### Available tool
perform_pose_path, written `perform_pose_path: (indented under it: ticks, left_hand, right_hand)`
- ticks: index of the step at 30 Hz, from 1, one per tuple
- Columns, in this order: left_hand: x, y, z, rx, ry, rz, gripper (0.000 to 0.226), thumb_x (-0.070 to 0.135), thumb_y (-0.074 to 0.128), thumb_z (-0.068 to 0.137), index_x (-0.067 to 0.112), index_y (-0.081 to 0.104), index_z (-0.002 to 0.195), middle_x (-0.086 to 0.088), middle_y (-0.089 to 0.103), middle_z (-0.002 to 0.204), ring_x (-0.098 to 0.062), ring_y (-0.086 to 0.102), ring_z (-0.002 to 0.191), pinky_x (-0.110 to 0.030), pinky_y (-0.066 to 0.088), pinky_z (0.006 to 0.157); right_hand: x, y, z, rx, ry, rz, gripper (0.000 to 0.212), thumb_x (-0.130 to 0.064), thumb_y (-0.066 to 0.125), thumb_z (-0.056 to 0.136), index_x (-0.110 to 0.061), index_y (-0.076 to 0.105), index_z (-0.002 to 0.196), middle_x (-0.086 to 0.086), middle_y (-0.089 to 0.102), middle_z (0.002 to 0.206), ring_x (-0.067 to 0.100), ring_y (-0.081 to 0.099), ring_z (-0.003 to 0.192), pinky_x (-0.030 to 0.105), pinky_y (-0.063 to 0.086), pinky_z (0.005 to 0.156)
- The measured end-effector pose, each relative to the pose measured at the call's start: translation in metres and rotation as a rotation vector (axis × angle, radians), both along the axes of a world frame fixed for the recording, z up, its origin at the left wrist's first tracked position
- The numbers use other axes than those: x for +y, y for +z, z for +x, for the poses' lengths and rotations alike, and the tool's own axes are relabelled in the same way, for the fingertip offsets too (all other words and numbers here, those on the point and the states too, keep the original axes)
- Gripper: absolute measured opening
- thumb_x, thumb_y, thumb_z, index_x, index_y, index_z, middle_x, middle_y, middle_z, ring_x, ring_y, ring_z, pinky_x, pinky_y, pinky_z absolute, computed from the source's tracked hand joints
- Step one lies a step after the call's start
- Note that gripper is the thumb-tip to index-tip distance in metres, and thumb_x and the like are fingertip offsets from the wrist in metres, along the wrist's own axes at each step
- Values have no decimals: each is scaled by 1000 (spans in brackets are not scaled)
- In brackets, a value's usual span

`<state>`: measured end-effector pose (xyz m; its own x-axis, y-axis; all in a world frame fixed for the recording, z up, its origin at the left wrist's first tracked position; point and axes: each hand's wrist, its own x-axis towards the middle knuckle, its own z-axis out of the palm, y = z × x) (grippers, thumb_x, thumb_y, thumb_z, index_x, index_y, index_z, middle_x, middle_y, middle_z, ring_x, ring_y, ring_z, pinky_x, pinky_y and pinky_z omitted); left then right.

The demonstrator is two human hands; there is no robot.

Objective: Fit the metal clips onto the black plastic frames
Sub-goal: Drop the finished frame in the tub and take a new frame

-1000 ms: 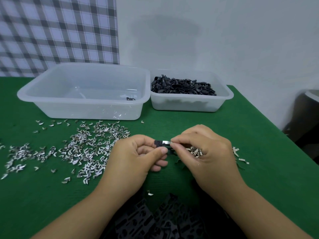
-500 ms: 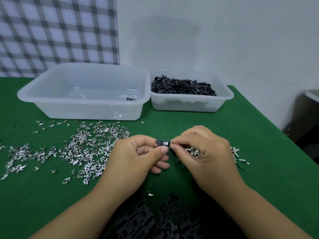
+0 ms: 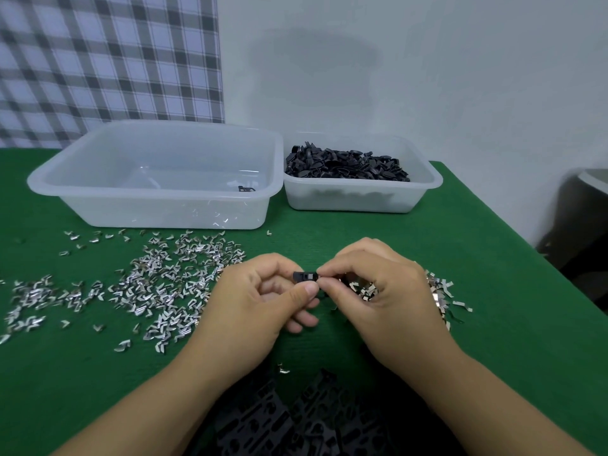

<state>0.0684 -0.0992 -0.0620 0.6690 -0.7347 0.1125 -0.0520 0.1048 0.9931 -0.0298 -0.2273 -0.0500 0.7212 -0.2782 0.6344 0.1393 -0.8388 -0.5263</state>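
Observation:
A small black plastic frame (image 3: 304, 276) is held between both hands above the green table (image 3: 493, 291). My left hand (image 3: 256, 304) pinches its left end between thumb and forefinger. My right hand (image 3: 378, 291) pinches its right end, and several metal clips (image 3: 363, 287) lie tucked in that palm. Loose metal clips (image 3: 164, 284) are scattered on the table to the left, with a smaller heap of clips (image 3: 441, 291) just right of my right hand.
A large translucent tub (image 3: 158, 189) at the back left holds one black piece (image 3: 246, 189). A smaller tub (image 3: 358, 195) beside it is full of black frames (image 3: 345, 164). Dark patterned cloth (image 3: 296, 419) shows at the near edge. The table's right edge drops off near a dark object (image 3: 582, 218).
The silver clip end that showed between the fingertips is now almost hidden; only the black frame shows. Both hands have stayed in place.

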Motion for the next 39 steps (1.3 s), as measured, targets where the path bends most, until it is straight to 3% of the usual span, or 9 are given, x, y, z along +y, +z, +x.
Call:
perform_pose_path:
  ticks: [13,17,23,30,39]
  left_hand:
    - [0,0,-1,3,19,21,20,23,70,64,8,68,76,-13,72,65,-17,67,50,-19,50,44]
    - [-1,-3,-2,-23,46,24,6,4,71,74,9,69,74,-13,71,64,-18,70,55,-19,53,48]
    - [-2,0,-5,-18,36,-21,32,-3,64,80,27,75,75,-8,74,72,-19,73,68,-19,57,59]
    - [-1,-1,-6,-43,66,11,22,-4,66,80,16,70,73,-10,73,69,-20,73,63,-22,57,56]
    - [0,-5,-5,-121,44,38,24,-3,67,80,20,72,76,-5,73,66,-18,73,65,-22,57,59]
  right_hand:
    - [2,3,-1,18,3,26,4,-12,71,76,-16,71,77,-6,61,75,14,57,77,27,45,66]
    - [3,4,-2,87,4,106,4,-16,68,75,-20,67,76,-10,58,76,8,54,77,19,42,68]
    - [0,5,0,129,-62,217,19,-9,72,75,-25,62,73,-13,50,72,4,50,74,9,35,67]
    - [3,6,0,206,-46,151,13,-15,67,80,-27,61,77,-13,46,75,7,47,78,18,36,71]
    - [5,6,1,240,-54,149,15,-13,67,80,-26,62,75,-12,45,73,6,44,77,13,33,69]
